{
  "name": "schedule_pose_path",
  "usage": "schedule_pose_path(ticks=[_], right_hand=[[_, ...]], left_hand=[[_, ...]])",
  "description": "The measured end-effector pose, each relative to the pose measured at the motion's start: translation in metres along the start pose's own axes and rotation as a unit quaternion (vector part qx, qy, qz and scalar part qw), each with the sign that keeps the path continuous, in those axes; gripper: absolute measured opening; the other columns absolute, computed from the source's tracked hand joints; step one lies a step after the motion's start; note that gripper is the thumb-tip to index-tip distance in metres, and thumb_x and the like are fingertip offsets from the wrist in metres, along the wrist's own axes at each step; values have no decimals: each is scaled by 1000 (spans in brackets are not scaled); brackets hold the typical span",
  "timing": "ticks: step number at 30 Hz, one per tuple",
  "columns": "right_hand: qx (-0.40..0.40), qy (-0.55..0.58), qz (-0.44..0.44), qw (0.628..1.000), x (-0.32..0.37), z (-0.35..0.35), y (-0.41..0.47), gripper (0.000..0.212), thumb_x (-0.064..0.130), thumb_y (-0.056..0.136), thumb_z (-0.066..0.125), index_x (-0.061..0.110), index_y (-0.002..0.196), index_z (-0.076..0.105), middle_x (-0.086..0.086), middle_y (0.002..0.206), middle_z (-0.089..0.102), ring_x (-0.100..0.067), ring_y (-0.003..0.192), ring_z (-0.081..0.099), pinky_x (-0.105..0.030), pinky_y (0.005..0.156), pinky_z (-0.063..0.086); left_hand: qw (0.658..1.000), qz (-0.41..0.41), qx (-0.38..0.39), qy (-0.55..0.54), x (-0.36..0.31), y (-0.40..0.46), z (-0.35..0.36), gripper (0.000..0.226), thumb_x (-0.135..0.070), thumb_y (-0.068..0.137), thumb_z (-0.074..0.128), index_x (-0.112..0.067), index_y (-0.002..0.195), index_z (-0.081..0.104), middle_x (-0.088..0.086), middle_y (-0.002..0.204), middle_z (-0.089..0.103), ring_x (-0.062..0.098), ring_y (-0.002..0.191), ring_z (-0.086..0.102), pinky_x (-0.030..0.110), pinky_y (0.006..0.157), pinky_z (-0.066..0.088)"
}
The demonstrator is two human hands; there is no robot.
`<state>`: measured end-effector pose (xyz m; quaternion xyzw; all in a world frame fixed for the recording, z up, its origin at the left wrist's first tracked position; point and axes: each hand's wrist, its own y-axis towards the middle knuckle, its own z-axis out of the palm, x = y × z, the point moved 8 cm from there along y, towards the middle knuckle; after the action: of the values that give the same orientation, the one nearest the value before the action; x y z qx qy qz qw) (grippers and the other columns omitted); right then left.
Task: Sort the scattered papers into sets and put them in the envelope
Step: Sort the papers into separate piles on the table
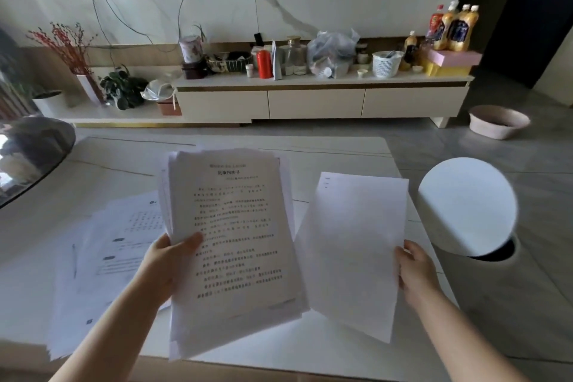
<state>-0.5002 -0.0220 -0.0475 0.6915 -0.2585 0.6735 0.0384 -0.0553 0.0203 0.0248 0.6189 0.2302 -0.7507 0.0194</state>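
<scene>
Printed stack (238, 242) held upright beside a blank sheet (353, 254); loose papers (102, 257) lie flat.

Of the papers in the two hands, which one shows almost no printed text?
The single sheet in the right hand: it looks nearly blank. The stack in the left hand has a top page full of text.

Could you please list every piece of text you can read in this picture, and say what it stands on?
None reads reliably.
Stack of papers in the left hand: printed heading and body, blurred.
Single sheet in the right hand: faint marks, unreadable.
Papers on the table: too small.
Drink bottles: labels blurred.
</scene>
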Motion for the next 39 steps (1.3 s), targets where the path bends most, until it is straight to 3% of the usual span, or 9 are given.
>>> schedule_pose_path(ticks=[5,9,12,19,23,27,30,34,39], right_hand=[[-40,-55,3,998,-15,-21,10,21,14,74,45,-4,84,50,-17,70,46,-22,63,42,-30,59,28],[-46,-55,9,997,-10,-26,0,15,7,86,46,-6,86,52,-24,73,50,-24,66,45,-31,66,30],[18,-19,15,1000,1,-10,-12,14,2,91,46,-5,82,54,-35,90,57,-26,72,51,-33,70,35],[181,135,82,971,30,36,-49,22,18,97,48,9,107,65,-12,93,70,-27,83,64,-35,71,48],[231,14,30,972,35,48,-52,19,30,92,57,23,110,54,1,123,60,-18,111,57,-44,97,45],[257,-61,-25,964,30,61,-49,42,4,83,67,19,119,52,-6,113,66,-18,98,65,-32,81,55],[262,-20,-20,965,37,65,-46,39,0,84,64,17,117,54,-7,110,68,-21,97,67,-36,82,55],[314,29,-50,948,72,69,-59,38,1,83,63,18,116,56,1,109,71,-13,102,66,-20,77,54],[355,70,-97,927,124,64,-76,63,29,61,86,11,117,62,-10,113,69,-27,105,66,-34,86,55]], left_hand=[[997,15,77,25,-38,-11,16,44,-8,73,73,0,114,59,24,105,69,42,92,67,54,78,56],[992,22,119,29,-60,-24,28,53,-17,65,73,-3,115,58,23,105,69,40,91,68,50,71,58],[991,19,132,28,-59,-30,43,45,-12,73,76,-3,113,58,22,102,70,40,90,68,51,71,59],[990,-65,118,48,24,-23,91,45,-6,73,76,-2,112,55,24,100,70,42,91,68,57,79,55],[989,-95,106,33,71,-19,115,45,-5,70,80,1,110,59,24,95,71,43,86,69,53,73,58],[989,-101,111,10,89,-14,123,56,-11,56,78,2,108,62,23,92,72,42,81,69,47,67,59],[991,-89,102,-3,87,-11,119,61,-11,57,79,0,112,58,22,95,72,41,84,69,50,71,59],[985,-36,160,-58,54,-14,120,65,-15,68,77,-10,125,47,19,116,66,37,100,66,50,84,55],[984,46,164,-46,-11,-25,123,58,-13,70,79,-3,121,53,19,111,68,37,100,67,48,85,55]])
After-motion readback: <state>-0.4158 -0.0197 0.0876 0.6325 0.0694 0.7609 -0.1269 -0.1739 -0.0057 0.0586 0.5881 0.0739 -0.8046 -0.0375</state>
